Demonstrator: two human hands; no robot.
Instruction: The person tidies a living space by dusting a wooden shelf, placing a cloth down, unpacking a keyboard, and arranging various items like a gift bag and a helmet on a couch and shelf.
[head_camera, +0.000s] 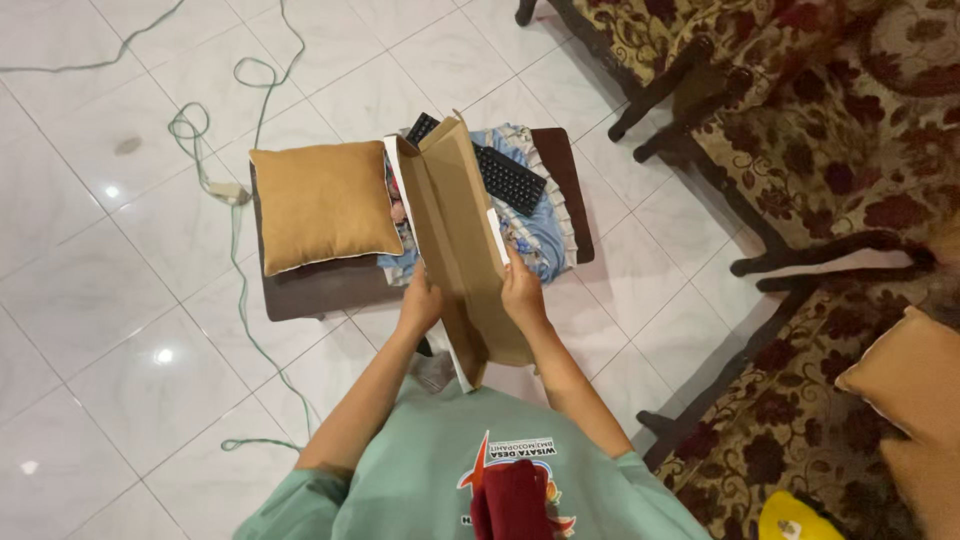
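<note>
A long flat brown cardboard box (455, 225) with white edges is held up in front of me, folded open along its length. My left hand (420, 303) grips its left panel near the lower end. My right hand (523, 293) grips its right edge at about the same height. Behind the box, a black keyboard (505, 173) lies on a blue and white cloth (545, 235) on a low dark table (320, 288). A tan cushion (322, 205) rests on the table's left part.
Green cable (245, 280) and a white power strip (228, 190) trail over the white tiled floor on the left. Dark wooden sofas with floral upholstery (830, 140) fill the right side, with a tan cushion (910, 380) and a yellow object (800, 518) at the lower right.
</note>
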